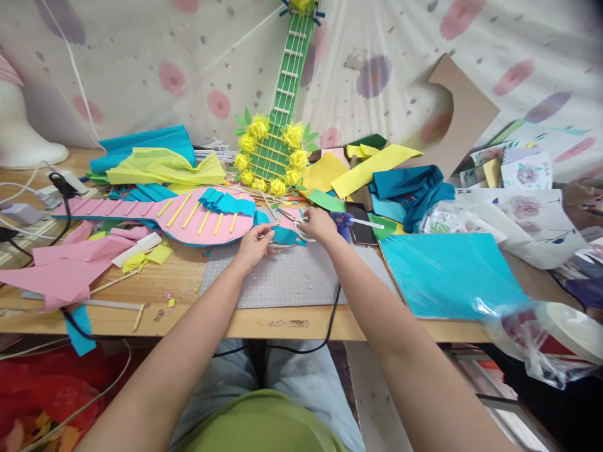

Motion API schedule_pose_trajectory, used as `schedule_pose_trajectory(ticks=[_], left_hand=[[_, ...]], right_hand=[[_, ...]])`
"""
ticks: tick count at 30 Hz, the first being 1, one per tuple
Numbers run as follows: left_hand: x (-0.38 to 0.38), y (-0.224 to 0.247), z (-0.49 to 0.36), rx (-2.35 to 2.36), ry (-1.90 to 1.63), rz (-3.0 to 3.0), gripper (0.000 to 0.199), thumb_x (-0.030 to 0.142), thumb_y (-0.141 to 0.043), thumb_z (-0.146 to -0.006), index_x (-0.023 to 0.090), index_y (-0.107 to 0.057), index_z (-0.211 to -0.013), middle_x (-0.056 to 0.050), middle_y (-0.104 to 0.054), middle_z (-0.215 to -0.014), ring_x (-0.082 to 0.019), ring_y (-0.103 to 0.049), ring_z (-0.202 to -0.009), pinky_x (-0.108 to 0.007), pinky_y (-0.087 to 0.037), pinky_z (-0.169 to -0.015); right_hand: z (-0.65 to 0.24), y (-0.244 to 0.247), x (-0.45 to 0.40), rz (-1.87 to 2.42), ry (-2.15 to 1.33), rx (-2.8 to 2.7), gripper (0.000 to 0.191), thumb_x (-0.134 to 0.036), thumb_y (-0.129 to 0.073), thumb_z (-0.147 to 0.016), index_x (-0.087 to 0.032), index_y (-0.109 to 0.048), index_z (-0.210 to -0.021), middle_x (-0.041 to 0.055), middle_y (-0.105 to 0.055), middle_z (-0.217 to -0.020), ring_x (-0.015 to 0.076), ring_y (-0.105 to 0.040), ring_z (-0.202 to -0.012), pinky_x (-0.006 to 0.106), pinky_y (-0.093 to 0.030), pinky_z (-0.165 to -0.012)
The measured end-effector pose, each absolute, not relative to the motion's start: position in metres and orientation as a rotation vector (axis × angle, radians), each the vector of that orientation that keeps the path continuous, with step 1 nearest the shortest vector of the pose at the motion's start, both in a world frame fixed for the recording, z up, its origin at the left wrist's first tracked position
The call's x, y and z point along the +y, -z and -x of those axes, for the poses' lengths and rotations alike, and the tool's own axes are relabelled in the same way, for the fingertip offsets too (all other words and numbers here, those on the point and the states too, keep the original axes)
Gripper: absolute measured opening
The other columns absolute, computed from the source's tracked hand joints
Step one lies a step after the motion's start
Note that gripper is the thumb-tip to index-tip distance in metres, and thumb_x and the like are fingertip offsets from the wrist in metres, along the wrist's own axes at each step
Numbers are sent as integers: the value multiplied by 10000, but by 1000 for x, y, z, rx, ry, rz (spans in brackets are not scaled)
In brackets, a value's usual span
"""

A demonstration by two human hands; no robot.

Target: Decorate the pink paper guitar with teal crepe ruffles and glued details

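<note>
My left hand (255, 243) is at the upper left of the grey cutting mat (287, 276), thumb and fingers pinched together. What it pinches, if anything, is too small to make out. Across from it, my right hand (320, 226) has its fingers closed on the pale handles of a pair of scissors (306, 236), whose blades point left. Between the hands lies a strip of blue crepe paper (285, 236). Left of my left hand rests a pink guitar-shaped piece (188, 216) with yellow sticks across it and ruffled blue paper (226, 202) on its body.
A green paper guitar with yellow flowers (282, 150) leans at the back. Right of my right hand are a blue glue gun (343, 226), a dark phone (362, 223) and a blue sheet pack (452, 273). Pink crepe paper (66, 267) and cables lie left. A black cord hangs over the front edge.
</note>
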State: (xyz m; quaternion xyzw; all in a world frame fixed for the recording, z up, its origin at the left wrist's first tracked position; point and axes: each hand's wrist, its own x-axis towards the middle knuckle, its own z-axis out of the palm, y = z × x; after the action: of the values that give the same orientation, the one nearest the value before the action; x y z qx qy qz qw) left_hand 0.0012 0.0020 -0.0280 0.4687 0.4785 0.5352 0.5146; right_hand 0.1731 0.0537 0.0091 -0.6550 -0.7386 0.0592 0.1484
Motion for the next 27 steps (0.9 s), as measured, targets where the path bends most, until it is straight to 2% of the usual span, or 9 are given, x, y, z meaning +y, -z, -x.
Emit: schedule_pose_trajectory(ticks=[4,7,10,13,16,20,24,27], left_hand=[[1,27,-1,1170,-1292,-1161,223,189,-602,-702,137,-636,-917,19,-588,-752,-1,-351,-362,-219,-487,-437],[0,26,0,1172,-1299,-1169,228,200,-614,-688,139,-647,-905,1,-621,-798,-12,-390,-389,-212,-482,-448],[0,26,1,1164,-1302,-1161,237,215,-639,-663,131,-651,-884,-8,-638,-796,-19,-414,-409,-206,-477,-455],[1,27,1,1157,-1288,-1168,250,227,-656,-645,128,-658,-874,-17,-649,-809,-20,-418,-406,-205,-465,-438],[1,29,0,1115,-1293,-1170,256,242,-655,-646,127,-667,-875,-22,-652,-797,-38,-455,-442,-214,-477,-448],[2,30,-1,1078,-1250,-1150,261,266,-639,-668,134,-682,-888,-32,-652,-847,-40,-459,-457,-241,-501,-461],[1,29,-1,1124,-1214,-1142,248,266,-655,-661,134,-693,-868,-13,-643,-775,-8,-371,-382,-229,-487,-425],[-2,27,-3,1107,-1256,-1065,233,257,-673,-643,127,-695,-835,-4,-629,-722,-20,-402,-414,-216,-487,-427]], right_hand=[[-157,-13,34,1275,-427,-2064,249,-314,-466,-813,-171,-592,-973,60,-619,-999,139,-566,-866,272,-432,-764],[-147,-11,19,1062,-524,-2086,200,-288,-514,-787,-188,-616,-927,40,-620,-968,136,-553,-877,272,-425,-789],[-143,-4,13,1049,-500,-2068,164,-253,-545,-767,-198,-627,-899,37,-619,-926,151,-540,-908,296,-405,-833],[-142,2,16,1055,-509,-2019,178,-249,-549,-765,-195,-618,-920,36,-611,-892,149,-546,-864,295,-411,-808],[-141,7,19,1034,-524,-1967,118,-263,-552,-769,-182,-624,-813,32,-613,-828,147,-545,-839,286,-412,-795],[-138,12,16,1104,-434,-1893,133,-268,-527,-791,-189,-613,-728,30,-600,-779,151,-537,-818,282,-417,-769],[-137,16,11,1119,-282,-1937,150,-250,-496,-815,-200,-624,-753,43,-595,-809,163,-524,-860,298,-409,-798],[-137,18,8,1115,-178,-2009,197,-263,-454,-846,-213,-644,-822,55,-597,-849,173,-514,-894,313,-402,-814]])
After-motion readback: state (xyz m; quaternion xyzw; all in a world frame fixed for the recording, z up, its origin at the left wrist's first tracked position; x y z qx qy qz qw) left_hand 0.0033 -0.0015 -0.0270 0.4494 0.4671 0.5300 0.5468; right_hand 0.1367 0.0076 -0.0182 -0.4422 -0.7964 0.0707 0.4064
